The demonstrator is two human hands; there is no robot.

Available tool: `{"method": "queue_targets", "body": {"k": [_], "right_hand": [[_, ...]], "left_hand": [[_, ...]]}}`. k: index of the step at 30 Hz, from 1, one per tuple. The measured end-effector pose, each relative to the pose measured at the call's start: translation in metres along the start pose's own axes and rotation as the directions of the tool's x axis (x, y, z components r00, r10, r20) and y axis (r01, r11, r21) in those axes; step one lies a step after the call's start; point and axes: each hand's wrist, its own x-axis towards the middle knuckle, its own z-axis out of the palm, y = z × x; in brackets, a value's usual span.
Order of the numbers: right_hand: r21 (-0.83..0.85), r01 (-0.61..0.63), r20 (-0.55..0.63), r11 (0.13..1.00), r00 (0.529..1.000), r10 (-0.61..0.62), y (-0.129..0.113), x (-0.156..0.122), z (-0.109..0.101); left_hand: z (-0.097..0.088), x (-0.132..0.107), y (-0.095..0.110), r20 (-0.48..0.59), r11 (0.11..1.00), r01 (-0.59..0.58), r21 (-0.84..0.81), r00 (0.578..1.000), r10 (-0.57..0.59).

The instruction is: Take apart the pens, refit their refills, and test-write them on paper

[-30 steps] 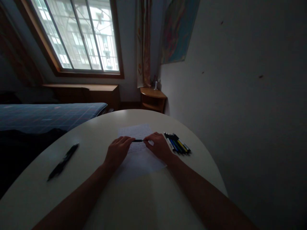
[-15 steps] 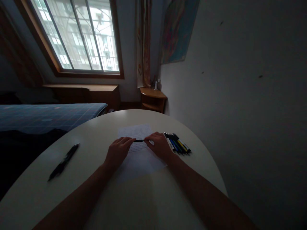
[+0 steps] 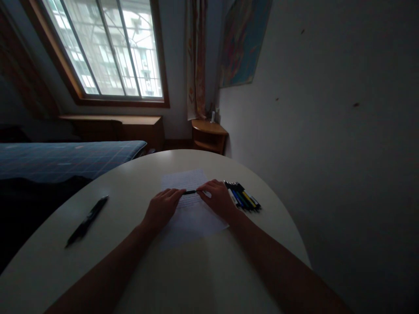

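Between my hands a dark pen lies level, above a sheet of paper with rows of writing on its upper part. My left hand pinches the pen's left end. At its other end the fingertips of my right hand are closed on it. Just right of that hand, several pens with black, blue, green, yellow and white parts lie side by side. Whether the pen touches the paper I cannot tell.
The white round table carries a thick black pen at the left. Beyond the table's left edge is a bed with a plaid cover. A wall runs along the right, and a corner shelf stands behind.
My left hand has shifted very slightly, and the pen's tilt differs a little. Both hands keep their hold on the pen; the other things stay in place.
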Motion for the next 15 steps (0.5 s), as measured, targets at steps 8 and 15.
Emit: {"method": "queue_targets", "body": {"k": [8, 15], "right_hand": [[0.12, -0.067, -0.099, 0.99, 0.992, 0.079, -0.005, -0.0013, 0.0006], [0.535, -0.228, -0.064, 0.813, 0.949, 0.308, -0.0104, 0.0035, 0.0007]], "left_hand": [[-0.0001, -0.0005, 0.0012, -0.031, 0.999, 0.026, 0.027, 0.999, -0.025], [-0.0023, 0.0013, 0.0069, -0.07, 0.999, 0.005, -0.044, 0.998, -0.008]]}}
